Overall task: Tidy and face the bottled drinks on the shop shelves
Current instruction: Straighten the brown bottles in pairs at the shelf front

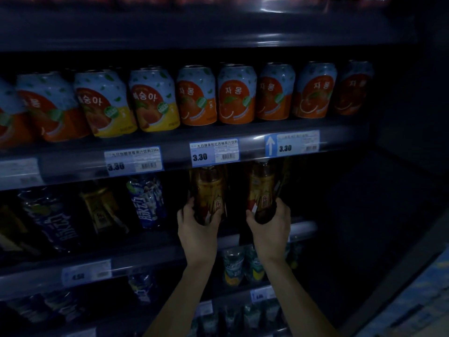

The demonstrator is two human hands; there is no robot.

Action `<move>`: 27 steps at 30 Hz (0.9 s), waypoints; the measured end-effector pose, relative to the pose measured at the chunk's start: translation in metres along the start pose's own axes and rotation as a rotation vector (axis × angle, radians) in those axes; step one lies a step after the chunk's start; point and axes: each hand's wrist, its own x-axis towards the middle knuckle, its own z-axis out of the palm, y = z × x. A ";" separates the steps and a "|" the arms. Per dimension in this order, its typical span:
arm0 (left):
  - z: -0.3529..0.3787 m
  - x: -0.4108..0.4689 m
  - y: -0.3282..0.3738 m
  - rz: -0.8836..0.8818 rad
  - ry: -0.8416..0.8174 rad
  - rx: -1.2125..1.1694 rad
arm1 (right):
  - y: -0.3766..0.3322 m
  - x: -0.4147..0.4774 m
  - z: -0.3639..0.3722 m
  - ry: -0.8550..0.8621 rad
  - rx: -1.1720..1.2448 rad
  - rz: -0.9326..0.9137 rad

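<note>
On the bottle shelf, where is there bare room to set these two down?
Free: between the blue bottle and left hand, and right of the right hand toward the dark shelf end, though dimness hides detail. Crowded: left of the blue bottle.

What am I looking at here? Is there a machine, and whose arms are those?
No machine: a person wears one camera on the head, so the single picture looks forward and down along their own bare arms. They stand at a dim shop shelf. The left hand grips the base of one brown bottle, and the right hand grips another brown bottle beside it, both on the middle shelf. Further left on that shelf stand a blue bottle and darker ones. The shelf above carries a row of cans, orange and yellow, over price tags reading 3.30. More bottles sit below, too dark to make out.
</note>
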 end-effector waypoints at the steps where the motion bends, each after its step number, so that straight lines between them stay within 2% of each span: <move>1: 0.000 0.000 0.000 0.006 -0.006 0.016 | 0.001 0.001 0.000 -0.006 -0.001 -0.001; 27: 0.057 -0.025 0.025 0.060 -0.163 0.048 | 0.036 0.042 -0.047 0.061 0.032 0.066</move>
